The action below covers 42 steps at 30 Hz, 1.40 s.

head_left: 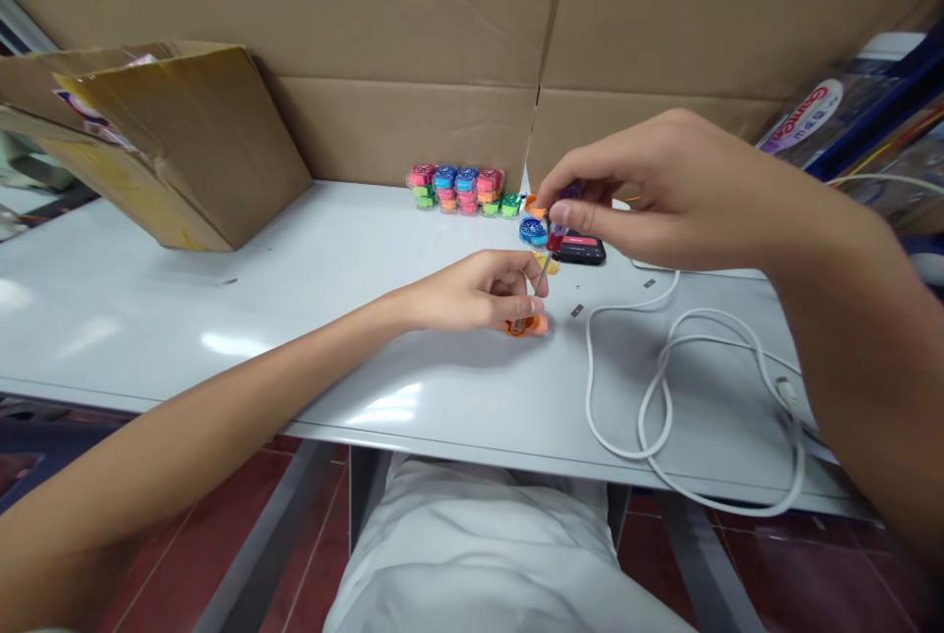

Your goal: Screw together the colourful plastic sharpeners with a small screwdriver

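My right hand [626, 191] is closed on the red and dark handle of a screwdriver [555, 238]. The screwdriver slants down, its shaft reaching the fingertips of my left hand [508, 291]. Those fingers are bent round a small orange sharpener-like piece [522, 326], which lies on the white table with a paler orange part at its right. Where the screwdriver's tip meets the piece is hidden by my left fingers. Just behind my hands are a blue round piece [532, 232] and a yellow piece [547, 263].
Stacked colourful pieces [466, 191] stand at the back of the table [310, 269]. A black device [581, 249] lies beside them. Small metal blades [576, 311] and a looped white cable [656, 397] are on the right. An open cardboard box [199, 151] stands at the left.
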Tool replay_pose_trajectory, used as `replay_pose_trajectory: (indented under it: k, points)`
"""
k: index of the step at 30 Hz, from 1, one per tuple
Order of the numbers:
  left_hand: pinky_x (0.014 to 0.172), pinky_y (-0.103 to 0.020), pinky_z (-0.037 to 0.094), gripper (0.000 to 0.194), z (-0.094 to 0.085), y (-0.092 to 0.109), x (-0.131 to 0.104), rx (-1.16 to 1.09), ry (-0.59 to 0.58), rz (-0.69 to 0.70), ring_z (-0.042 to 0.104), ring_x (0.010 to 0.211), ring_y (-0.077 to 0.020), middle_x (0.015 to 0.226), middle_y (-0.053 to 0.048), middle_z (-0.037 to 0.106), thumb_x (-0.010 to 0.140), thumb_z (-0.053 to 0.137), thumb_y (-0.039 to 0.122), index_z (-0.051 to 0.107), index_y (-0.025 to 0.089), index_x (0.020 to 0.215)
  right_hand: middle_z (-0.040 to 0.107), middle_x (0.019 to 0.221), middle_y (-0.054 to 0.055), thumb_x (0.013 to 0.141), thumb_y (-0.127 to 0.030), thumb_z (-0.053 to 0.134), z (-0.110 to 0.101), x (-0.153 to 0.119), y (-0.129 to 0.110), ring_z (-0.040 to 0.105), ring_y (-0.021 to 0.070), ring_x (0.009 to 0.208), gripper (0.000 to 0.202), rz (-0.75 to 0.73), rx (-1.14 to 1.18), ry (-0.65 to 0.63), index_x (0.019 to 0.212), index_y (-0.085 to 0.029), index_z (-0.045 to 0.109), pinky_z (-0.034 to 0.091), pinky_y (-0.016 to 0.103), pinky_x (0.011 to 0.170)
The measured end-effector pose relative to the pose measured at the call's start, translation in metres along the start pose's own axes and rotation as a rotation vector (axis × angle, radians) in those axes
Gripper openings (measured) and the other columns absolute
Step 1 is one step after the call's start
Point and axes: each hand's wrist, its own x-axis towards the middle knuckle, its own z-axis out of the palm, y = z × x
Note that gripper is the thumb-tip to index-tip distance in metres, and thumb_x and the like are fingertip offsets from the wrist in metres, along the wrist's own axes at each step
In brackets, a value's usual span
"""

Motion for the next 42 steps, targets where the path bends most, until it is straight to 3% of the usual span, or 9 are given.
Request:
replay_pose_trajectory:
  k: [4,7,11,15,18,21,32,37,42]
  points:
    - [0.069,-0.027,0.044,0.036,-0.011,0.005,-0.007,0.476,0.056,0.074,0.062,0.083,-0.0177,0.097,-0.007,0.067,0.083,0.072,0.032,0.059,0.016,0.113,0.062,0.062,-0.002,0.094,-0.028,0.06,-0.009,-0.004,0.002,0.047,0.0117,0.05,0.015,-0.002,-0.171,0.133,0.095,-0.023,0.074,0.033,0.031,0.051]
    - [0.071,-0.027,0.044,0.029,-0.016,0.004,-0.01,0.658,-0.065,0.083,0.06,0.085,-0.0184,0.103,-0.007,0.066,0.079,0.071,0.026,0.065,0.016,0.106,0.059,0.063,-0.001,0.095,-0.029,0.063,-0.014,-0.009,-0.001,0.046,0.0099,0.054,0.013,0.074,-0.148,0.221,0.087,-0.022,0.07,0.033,0.03,0.053]
    - [0.068,-0.027,0.044,0.022,-0.016,-0.002,-0.005,0.443,-0.011,0.041,0.059,0.076,-0.016,0.089,-0.005,0.066,0.094,0.055,0.033,0.065,0.015,0.103,0.057,0.066,0.0,0.097,-0.047,0.062,-0.001,-0.022,0.008,0.048,0.0103,0.058,0.031,0.189,0.2,0.279,0.081,-0.021,0.066,0.034,0.029,0.053]
    - [0.07,-0.029,0.048,0.028,-0.015,-0.01,0.002,0.143,0.075,-0.071,0.06,0.075,-0.0158,0.088,-0.007,0.066,0.101,0.042,0.033,0.061,0.013,0.102,0.053,0.059,-0.003,0.083,-0.064,0.073,0.032,-0.037,0.038,0.051,0.0109,0.053,0.043,0.411,0.935,0.28,0.087,-0.022,0.066,0.04,0.027,0.05]
    - [0.072,-0.03,0.048,0.025,-0.015,-0.011,0.002,0.106,-0.019,-0.12,0.06,0.075,-0.0158,0.09,-0.007,0.065,0.101,0.043,0.032,0.059,0.014,0.102,0.059,0.062,-0.001,0.07,-0.052,0.089,0.054,-0.044,0.062,0.053,0.0094,0.055,0.042,0.548,0.94,0.333,0.079,-0.017,0.067,0.041,0.025,0.051]
    - [0.073,-0.03,0.047,0.026,-0.015,-0.009,0.0,0.107,-0.033,-0.118,0.06,0.077,-0.0165,0.09,-0.006,0.064,0.102,0.041,0.032,0.057,0.014,0.111,0.058,0.061,-0.001,0.07,-0.057,0.087,0.063,-0.047,0.073,0.051,0.0084,0.05,0.045,0.602,0.954,0.346,0.078,-0.017,0.068,0.042,0.025,0.049]
    - [0.073,-0.028,0.045,0.024,-0.016,-0.014,0.003,0.06,-0.057,-0.12,0.056,0.077,-0.0144,0.087,-0.004,0.061,0.105,0.036,0.032,0.053,0.016,0.113,0.061,0.06,0.002,0.061,-0.066,0.087,0.067,-0.045,0.063,0.048,0.0067,0.047,0.054,0.676,0.855,0.234,0.073,-0.016,0.074,0.035,0.023,0.044]
    - [0.071,-0.028,0.043,0.025,-0.017,-0.017,0.003,0.029,-0.06,-0.14,0.054,0.073,-0.0137,0.091,-0.006,0.063,0.105,0.038,0.033,0.054,0.016,0.114,0.049,0.05,-0.003,0.062,-0.053,0.093,0.062,-0.045,0.055,0.035,0.0023,0.041,0.044,0.621,0.975,0.416,0.066,-0.015,0.072,0.024,0.022,0.041]
    - [0.075,-0.031,0.047,0.027,-0.022,-0.015,0.002,-0.005,-0.041,-0.152,0.059,0.081,-0.016,0.097,-0.009,0.066,0.104,0.04,0.037,0.054,0.015,0.113,0.051,0.061,-0.002,0.061,-0.044,0.095,0.051,-0.044,0.052,0.04,0.0029,0.05,0.04,0.59,1.097,0.572,0.062,-0.014,0.068,0.032,0.019,0.043]
